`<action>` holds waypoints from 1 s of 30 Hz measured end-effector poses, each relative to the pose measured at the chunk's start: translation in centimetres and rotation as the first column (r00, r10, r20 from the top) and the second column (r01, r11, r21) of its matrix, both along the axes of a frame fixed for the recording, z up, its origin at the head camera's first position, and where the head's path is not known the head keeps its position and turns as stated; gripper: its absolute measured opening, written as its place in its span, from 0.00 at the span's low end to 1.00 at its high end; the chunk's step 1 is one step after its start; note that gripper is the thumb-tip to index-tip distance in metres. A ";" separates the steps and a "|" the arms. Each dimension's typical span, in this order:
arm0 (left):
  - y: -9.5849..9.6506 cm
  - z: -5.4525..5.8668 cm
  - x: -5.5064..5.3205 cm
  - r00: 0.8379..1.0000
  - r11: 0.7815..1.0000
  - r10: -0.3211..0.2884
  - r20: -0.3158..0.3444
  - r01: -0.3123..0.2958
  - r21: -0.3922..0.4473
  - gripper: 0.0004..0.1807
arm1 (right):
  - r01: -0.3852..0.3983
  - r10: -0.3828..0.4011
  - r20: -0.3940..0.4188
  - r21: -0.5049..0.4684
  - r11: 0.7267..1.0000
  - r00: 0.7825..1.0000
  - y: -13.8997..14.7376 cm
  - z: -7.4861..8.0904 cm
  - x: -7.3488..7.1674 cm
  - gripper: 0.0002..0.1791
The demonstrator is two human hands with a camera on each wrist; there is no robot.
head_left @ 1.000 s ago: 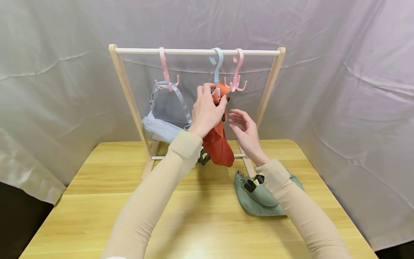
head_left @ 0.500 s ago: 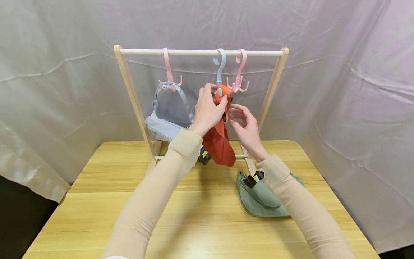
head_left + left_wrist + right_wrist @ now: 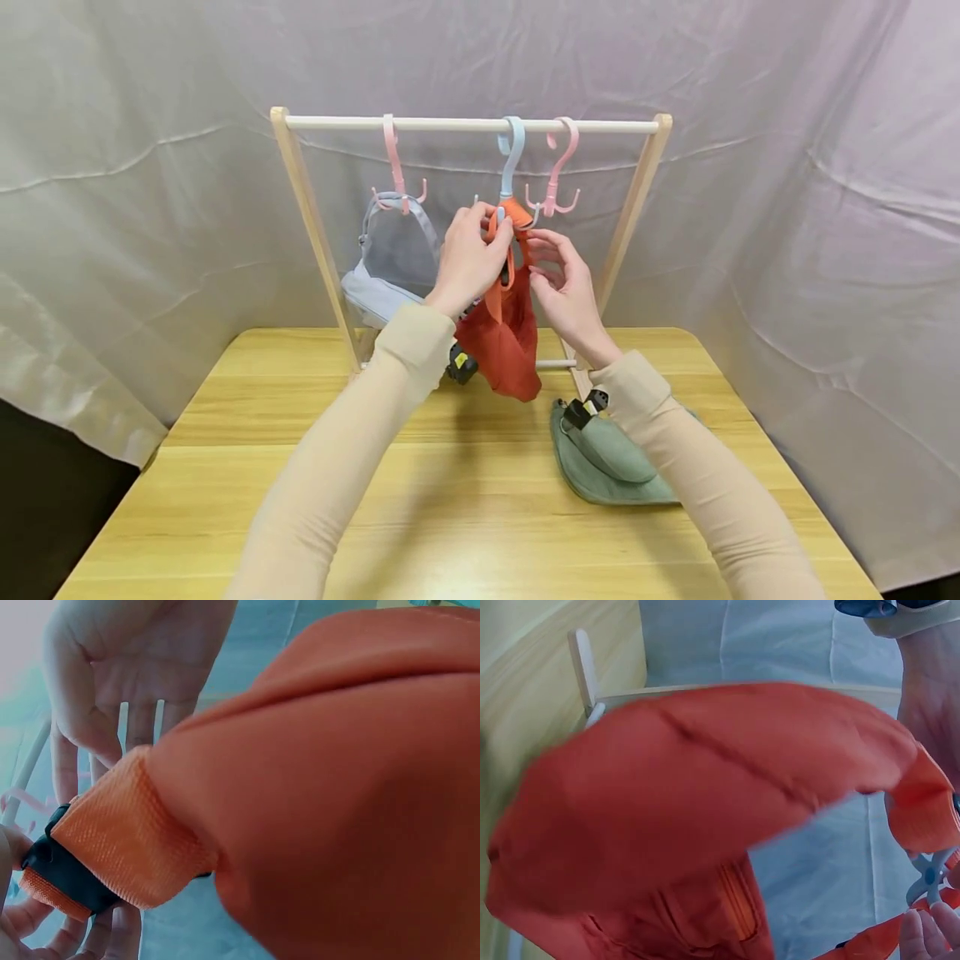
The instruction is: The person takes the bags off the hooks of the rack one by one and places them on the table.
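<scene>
A red bag (image 3: 508,354) with an orange strap (image 3: 516,211) hangs from the light blue hook (image 3: 513,158) on the rack's bar. My left hand (image 3: 467,257) pinches the strap beside the hook's prongs; a black strap fitting (image 3: 71,871) shows by its fingers in the left wrist view. My right hand (image 3: 567,287) is at the other side of the strap, its fingers extended and lightly touching it. The red bag (image 3: 697,795) fills much of the right wrist view, with the hook's prongs (image 3: 930,877) at the right edge.
A pale blue bag (image 3: 382,296) hangs on the left pink hook (image 3: 395,167). Another pink hook (image 3: 555,179) is close on the right. A green bag (image 3: 615,467) lies on the wooden table (image 3: 480,517), partly under the right forearm. The rack's wooden frame (image 3: 311,225) stands around the hooks.
The blue hook has turned, so its grey prong now shows at the right. The red bag has swung round and lower left with the left hand; the right hand has come up to the strap.
</scene>
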State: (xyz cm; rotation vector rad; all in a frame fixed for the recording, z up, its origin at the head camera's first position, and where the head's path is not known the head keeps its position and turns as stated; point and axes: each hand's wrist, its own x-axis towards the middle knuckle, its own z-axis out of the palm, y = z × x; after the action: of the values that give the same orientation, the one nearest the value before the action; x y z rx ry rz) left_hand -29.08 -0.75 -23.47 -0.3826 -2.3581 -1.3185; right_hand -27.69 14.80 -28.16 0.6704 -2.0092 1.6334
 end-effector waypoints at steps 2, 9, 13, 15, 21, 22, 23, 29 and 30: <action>-0.4 0.1 0.0 1.000 1.000 -0.010 0.006 0.010 -0.001 0.16 | -0.001 0.001 -0.017 -0.007 1.000 1.000 -0.1 0.2 -0.1 0.28; -2.2 0.4 0.1 0.994 0.995 -0.100 0.049 0.099 0.013 0.15 | 0.025 -0.026 -0.049 -0.013 1.000 0.998 0.0 1.1 -0.6 0.26; -3.5 0.6 0.1 0.985 0.989 -0.149 0.084 0.147 0.028 0.15 | 0.042 -0.042 -0.045 0.006 0.999 0.998 0.0 1.8 -1.0 0.23; -4.1 0.7 0.1 0.980 0.985 -0.174 0.096 0.172 0.032 0.15 | 0.046 -0.045 -0.036 0.029 0.999 0.998 0.0 2.2 -1.2 0.22; -5.3 1.1 -0.1 0.956 0.971 -0.240 0.171 0.234 0.053 0.18 | 0.009 -0.013 0.034 0.108 0.994 0.999 -0.1 3.4 -2.4 0.21; -5.4 1.1 -0.2 0.950 0.968 -0.250 0.188 0.241 0.069 0.18 | -0.004 -0.003 0.056 0.120 0.993 0.998 -0.2 3.6 -2.7 0.20; -5.4 1.1 -0.2 0.942 0.963 -0.266 0.204 0.252 0.092 0.19 | -0.015 0.004 0.078 0.132 0.991 0.997 -0.3 3.8 -2.9 0.19; -5.4 0.9 -0.3 0.891 0.925 -0.353 0.285 0.287 0.248 0.21 | -0.066 0.026 0.210 0.184 0.981 0.977 -0.6 4.7 -4.5 0.19; -5.3 0.9 -0.3 0.884 0.920 -0.363 0.296 0.289 0.266 0.22 | -0.070 0.024 0.233 0.189 0.979 0.972 -0.7 4.8 -4.7 0.20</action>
State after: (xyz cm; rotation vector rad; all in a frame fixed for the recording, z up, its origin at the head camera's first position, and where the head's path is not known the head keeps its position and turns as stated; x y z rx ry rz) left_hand -29.39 -6.08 -22.59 -0.5439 -2.4611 -1.9185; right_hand -32.39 14.10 -23.39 0.6260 -2.3608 1.6162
